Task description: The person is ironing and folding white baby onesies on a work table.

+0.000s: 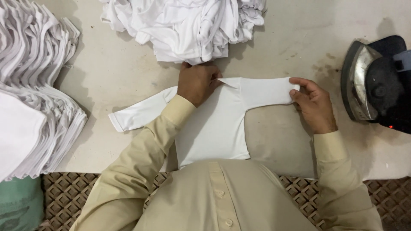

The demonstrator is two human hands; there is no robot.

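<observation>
A small white long-sleeved garment [216, 124] lies flat on the padded table [115, 68], sleeves spread to both sides. My left hand [198, 81] presses down on its collar and left shoulder, fingers curled on the neck edge. At the cuff of the right sleeve, my right hand [314, 104] pinches the fabric between thumb and fingers. The garment's hem reaches the table's near edge, just under my chest.
A loose heap of white garments [188, 25] lies at the back centre. A tall stack of folded white garments [36, 90] fills the left side. A black iron [376, 83] stands on end at the right. A green sack [19, 203] sits low left.
</observation>
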